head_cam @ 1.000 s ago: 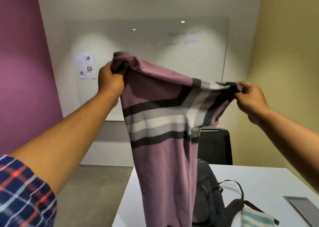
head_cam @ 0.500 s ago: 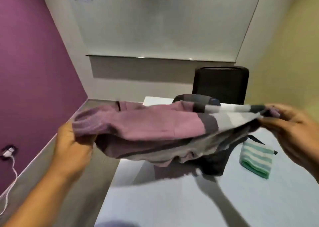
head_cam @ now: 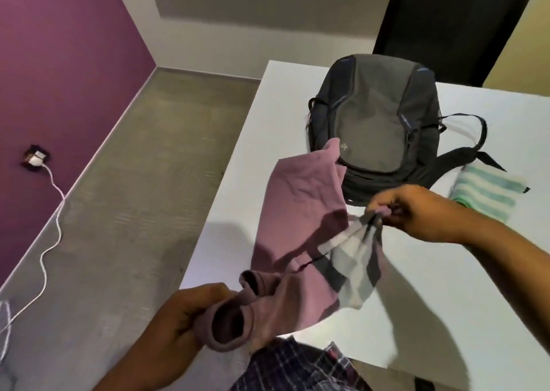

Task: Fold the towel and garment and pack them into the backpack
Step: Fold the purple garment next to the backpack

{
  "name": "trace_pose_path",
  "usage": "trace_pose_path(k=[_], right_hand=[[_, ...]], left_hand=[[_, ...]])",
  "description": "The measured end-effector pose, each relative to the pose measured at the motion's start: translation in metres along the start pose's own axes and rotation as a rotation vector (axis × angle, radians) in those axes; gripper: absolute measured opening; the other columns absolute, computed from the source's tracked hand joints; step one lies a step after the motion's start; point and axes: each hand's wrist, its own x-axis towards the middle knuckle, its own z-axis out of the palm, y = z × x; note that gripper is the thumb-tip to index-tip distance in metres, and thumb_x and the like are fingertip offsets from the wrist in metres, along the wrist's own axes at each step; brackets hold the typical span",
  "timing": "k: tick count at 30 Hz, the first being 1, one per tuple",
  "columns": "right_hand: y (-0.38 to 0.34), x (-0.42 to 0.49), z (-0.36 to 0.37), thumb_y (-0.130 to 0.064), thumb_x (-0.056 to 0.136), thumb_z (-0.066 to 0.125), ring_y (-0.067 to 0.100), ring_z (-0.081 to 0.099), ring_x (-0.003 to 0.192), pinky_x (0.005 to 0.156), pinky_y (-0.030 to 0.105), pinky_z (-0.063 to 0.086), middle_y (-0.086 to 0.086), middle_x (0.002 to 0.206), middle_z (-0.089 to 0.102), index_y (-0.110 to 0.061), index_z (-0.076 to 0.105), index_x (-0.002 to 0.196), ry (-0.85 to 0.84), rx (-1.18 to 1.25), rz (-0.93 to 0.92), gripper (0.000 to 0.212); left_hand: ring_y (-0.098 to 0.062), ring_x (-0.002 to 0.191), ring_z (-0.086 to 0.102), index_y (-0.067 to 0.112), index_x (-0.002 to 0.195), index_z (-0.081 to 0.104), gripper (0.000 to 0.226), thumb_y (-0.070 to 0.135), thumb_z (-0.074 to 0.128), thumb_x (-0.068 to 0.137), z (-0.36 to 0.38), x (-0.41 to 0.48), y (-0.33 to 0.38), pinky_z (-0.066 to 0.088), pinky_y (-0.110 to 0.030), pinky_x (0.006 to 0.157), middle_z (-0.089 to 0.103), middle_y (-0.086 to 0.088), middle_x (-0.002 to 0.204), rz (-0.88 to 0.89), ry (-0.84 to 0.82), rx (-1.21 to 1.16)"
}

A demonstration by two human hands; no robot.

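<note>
Garment (head_cam: pixel 300 212): mauve knit with grey stripes, half in the air over the counter's (head_cam: pixel 446 301) near-left corner. Its far tip touches the front of the backpack (head_cam: pixel 378 116).

Right hand (head_cam: pixel 416 209): fingers (head_cam: pixel 384 201) pinched narrow on the striped end, cloth gathered to a point.

Left hand (head_cam: pixel 184 325): closed round a rolled, bunched end, out past the counter's left edge.

Towel (head_cam: pixel 482 194): folded, lying beside the backpack's strap toward the right edge.

Risks, as I judge them:
- The left end hangs beyond the counter. Let go there and the weight likely drags the knit onto the floor.
- The cloth is twisted between two gathered grips. Laid down like this, the fold would come out crooked.
- Spread it toward the far edge and it will ride up on the backpack or catch the strap.

Room:
- The backpack fills the far-left part of the counter.
- Bare counter lies near and to the right, below the right forearm, and is the better place to lay the knit flat.
- Cannot tell whether the backpack's zip is undone.
</note>
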Motion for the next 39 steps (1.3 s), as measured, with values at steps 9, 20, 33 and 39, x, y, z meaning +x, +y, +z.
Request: trace_pose_path(k=[9,20,33,39], right_hand=[[-0.005,0.05,0.146,-0.049,0.085,0.07,0.01,0.02,0.146,0.119,0.027,0.016,-0.003,0.162,0.022,-0.024,0.021,0.155,-0.266,0.109,0.029,0.089],[-0.011,-0.004,0.221,-0.025,0.091,0.063,0.018,0.057,0.085,0.065,0.017,0.037,0.0,0.096,0.063,-0.016,0.062,0.103,-0.454,-0.018,-0.014,0.015],[0.004,0.001,0.172,-0.018,0.091,0.067,-0.011,0.061,0.097,0.086,0.01,0.047,-0.022,0.1,0.067,-0.038,0.06,0.109,-0.477,0.355,0.172,0.028],[0.015,0.017,0.163,-0.033,0.093,0.061,0.016,0.063,0.104,0.093,0.027,0.051,-0.005,0.121,0.065,-0.029,0.048,0.138,0.011,-0.009,0.278,0.047]], left_hand=[[-0.003,0.072,0.062,0.038,0.091,0.069,0.01,0.033,0.06,0.089,0.014,0.016,-0.002,0.045,-0.015,0.066,0.066,0.015,0.077,-0.019,-0.053,0.099],[-0.007,0.089,0.07,0.023,0.087,0.078,0.021,0.008,0.063,0.091,0.031,0.074,-0.016,0.052,-0.02,0.079,0.076,0.005,0.087,-0.238,0.189,-0.095],[-0.017,0.082,0.063,0.019,0.08,0.071,0.017,0.022,0.059,0.093,0.021,0.153,-0.042,0.05,-0.03,0.072,0.069,-0.001,0.08,-0.359,0.466,-0.033],[-0.016,0.107,0.058,0.016,0.127,0.053,0.042,0.032,0.064,0.09,0.019,0.16,-0.08,0.046,-0.03,0.085,0.06,-0.001,0.122,-0.18,0.562,0.405]])
